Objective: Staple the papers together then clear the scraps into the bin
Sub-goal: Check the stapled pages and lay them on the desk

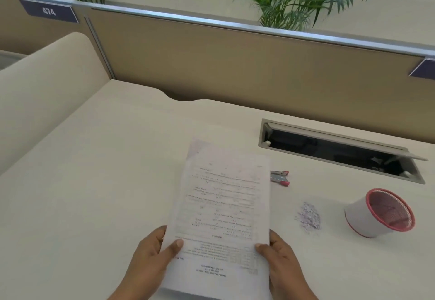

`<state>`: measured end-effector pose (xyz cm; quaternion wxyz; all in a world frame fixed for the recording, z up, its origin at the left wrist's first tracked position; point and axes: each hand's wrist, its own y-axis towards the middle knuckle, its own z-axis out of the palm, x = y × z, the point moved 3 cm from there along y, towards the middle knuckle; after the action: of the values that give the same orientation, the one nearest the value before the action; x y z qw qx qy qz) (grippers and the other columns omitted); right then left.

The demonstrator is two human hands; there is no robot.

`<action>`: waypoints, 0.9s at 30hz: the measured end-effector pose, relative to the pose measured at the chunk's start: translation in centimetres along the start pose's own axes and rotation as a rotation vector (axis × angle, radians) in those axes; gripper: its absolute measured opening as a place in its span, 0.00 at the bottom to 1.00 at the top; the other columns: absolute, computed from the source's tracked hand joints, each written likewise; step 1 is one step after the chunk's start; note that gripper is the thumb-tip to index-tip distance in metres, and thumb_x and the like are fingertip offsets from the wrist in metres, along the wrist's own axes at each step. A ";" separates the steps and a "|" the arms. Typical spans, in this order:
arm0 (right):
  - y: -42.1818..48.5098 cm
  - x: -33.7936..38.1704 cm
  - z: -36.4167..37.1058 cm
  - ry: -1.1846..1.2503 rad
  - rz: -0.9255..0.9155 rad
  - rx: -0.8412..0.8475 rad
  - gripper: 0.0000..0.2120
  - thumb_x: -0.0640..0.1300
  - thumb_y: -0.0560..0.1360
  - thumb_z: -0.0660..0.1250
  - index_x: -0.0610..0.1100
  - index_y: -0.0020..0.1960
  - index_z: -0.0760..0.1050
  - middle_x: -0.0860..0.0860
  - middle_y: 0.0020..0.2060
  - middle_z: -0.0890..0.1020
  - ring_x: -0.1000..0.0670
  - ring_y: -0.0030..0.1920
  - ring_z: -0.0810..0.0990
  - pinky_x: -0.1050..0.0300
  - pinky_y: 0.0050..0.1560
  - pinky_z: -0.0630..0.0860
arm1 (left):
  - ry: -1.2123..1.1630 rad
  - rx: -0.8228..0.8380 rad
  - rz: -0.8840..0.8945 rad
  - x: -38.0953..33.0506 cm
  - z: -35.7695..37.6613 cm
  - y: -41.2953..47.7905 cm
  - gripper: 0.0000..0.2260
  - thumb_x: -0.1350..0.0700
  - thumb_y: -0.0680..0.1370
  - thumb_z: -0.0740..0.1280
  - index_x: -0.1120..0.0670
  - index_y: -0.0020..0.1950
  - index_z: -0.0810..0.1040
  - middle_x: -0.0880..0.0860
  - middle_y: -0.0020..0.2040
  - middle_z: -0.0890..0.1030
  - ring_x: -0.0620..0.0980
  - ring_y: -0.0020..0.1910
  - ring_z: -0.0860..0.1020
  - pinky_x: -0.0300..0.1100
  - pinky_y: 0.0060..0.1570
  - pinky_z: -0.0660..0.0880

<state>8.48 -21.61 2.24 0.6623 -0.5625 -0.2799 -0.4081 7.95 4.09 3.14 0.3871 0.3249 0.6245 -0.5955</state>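
Both hands, left and right, grasp the papers near-centre above the desk. Right: stapler, scraps, and a tipped red-rimmed bin, seemingly empty.

Papers held over the near middle of desk, left hand and right hand at either near edge. Just right: stapler. Farther right: scraps, then bin. Behind: cable tray, partition.
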 end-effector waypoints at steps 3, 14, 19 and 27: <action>1.8 1.3 0.9 -0.202 0.002 0.011 0.16 0.28 0.76 0.59 0.42 0.51 0.82 0.46 0.47 0.87 0.43 0.50 0.85 0.44 0.55 0.80 | -0.018 -0.086 0.032 -1.0 0.0 1.8 0.09 0.63 0.78 0.71 0.55 0.57 0.82 0.52 0.51 0.88 0.54 0.50 0.87 0.52 0.52 0.80; 9.8 5.2 1.8 -0.522 -0.043 -0.107 0.03 0.44 0.75 0.70 0.44 0.46 0.81 0.46 0.43 0.86 0.54 0.33 0.79 0.63 0.30 0.71 | 0.255 -0.202 0.157 -4.5 -0.4 13.2 0.08 0.59 0.78 0.72 0.53 0.56 0.80 0.51 0.46 0.87 0.55 0.46 0.86 0.46 0.45 0.80; 12.1 5.9 2.5 -0.556 -0.033 -0.146 0.05 0.44 0.75 0.71 0.42 0.46 0.80 0.44 0.43 0.85 0.50 0.29 0.82 0.61 0.27 0.75 | 0.793 -0.327 0.317 -5.5 -0.7 16.2 0.11 0.49 0.79 0.69 0.55 0.57 0.80 0.48 0.39 0.80 0.48 0.38 0.78 0.42 0.37 0.71; 12.5 6.3 3.4 -0.536 -0.096 -0.118 0.06 0.45 0.75 0.70 0.51 0.49 0.84 0.56 0.38 0.87 0.54 0.33 0.82 0.58 0.35 0.80 | 0.875 -0.357 0.330 -6.4 -1.1 16.5 0.27 0.44 0.77 0.69 0.51 0.73 0.69 0.49 0.65 0.77 0.51 0.61 0.78 0.47 0.55 0.75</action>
<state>22.68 -19.30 1.79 0.5105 -0.6740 -0.4474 -0.2913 25.28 6.89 0.56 0.2273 0.5673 0.7609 -0.2180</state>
